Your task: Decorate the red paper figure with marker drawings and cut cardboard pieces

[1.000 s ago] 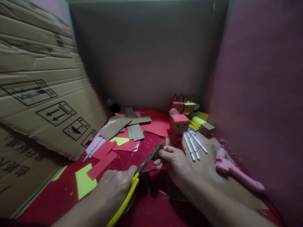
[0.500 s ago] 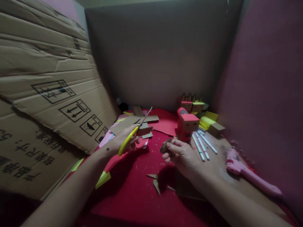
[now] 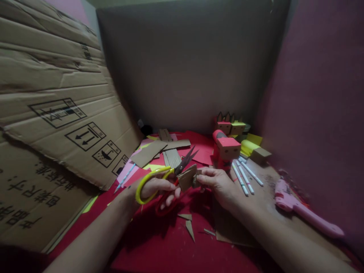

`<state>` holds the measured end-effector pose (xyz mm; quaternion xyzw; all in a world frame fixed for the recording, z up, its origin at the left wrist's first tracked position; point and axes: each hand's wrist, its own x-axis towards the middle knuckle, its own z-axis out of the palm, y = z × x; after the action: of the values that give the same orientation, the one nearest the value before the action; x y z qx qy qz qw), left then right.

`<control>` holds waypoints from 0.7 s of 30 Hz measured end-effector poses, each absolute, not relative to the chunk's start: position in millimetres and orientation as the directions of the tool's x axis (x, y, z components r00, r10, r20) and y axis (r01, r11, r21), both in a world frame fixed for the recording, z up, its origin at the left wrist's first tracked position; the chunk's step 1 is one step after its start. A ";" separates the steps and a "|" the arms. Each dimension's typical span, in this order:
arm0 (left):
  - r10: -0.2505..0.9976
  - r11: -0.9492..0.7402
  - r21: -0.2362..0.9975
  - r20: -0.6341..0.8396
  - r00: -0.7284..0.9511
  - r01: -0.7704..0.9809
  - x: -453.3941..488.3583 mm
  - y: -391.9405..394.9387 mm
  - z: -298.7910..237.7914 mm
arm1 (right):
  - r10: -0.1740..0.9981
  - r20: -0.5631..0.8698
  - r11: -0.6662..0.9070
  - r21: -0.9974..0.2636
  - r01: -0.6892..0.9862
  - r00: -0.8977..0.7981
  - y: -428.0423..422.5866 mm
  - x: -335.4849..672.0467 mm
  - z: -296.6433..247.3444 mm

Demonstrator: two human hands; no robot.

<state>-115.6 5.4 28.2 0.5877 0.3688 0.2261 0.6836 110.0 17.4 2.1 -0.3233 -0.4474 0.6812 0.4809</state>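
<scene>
Scissors (image 3: 184, 164) with yellow and red handles hang on my left hand (image 3: 157, 189), a yellow loop around the hand and the blades slightly apart, pointing away. A small folded-looking piece of brown cardboard (image 3: 187, 179) stands between both hands, at the tips of my left fingers. My right hand (image 3: 217, 182) is closed in a pinch at the cardboard's right edge, on a small dark bit (image 3: 195, 179) whose kind is unclear. Below the hands, pointed cardboard offcuts (image 3: 189, 227) lie on the red table cover (image 3: 159, 246).
Cardboard strips (image 3: 149, 152) and coloured paper lie at the back left. A red box-headed figure (image 3: 228, 148) stands at the right, near several markers (image 3: 241, 176) and a pink glue gun (image 3: 307, 212). A large cardboard sheet (image 3: 57, 113) leans on the left.
My left hand has come back from the paper scraps toward my right hand with the scissors turned. A brown cardboard piece is now between the hands.
</scene>
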 end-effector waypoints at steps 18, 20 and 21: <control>0.986 -0.166 0.975 0.162 -0.034 -0.150 -121.6 11.7 26.4 | 0.919 0.020 -0.150 -0.906 -0.397 -0.393 35.3 98.0 12.2; 0.990 -0.134 0.986 0.138 0.036 -0.098 -116.1 10.3 30.4 | 0.913 0.006 -0.173 -0.899 -0.402 -0.408 23.2 103.1 9.9; 0.990 -0.120 0.990 0.126 0.069 -0.075 -112.2 10.1 32.3 | 0.912 -0.004 -0.187 -0.894 -0.407 -0.410 18.1 105.6 8.8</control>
<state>-112.2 10.1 32.3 0.5299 0.4314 0.5286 0.5036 105.6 18.1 8.8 -0.2867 -0.4403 0.7150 0.4612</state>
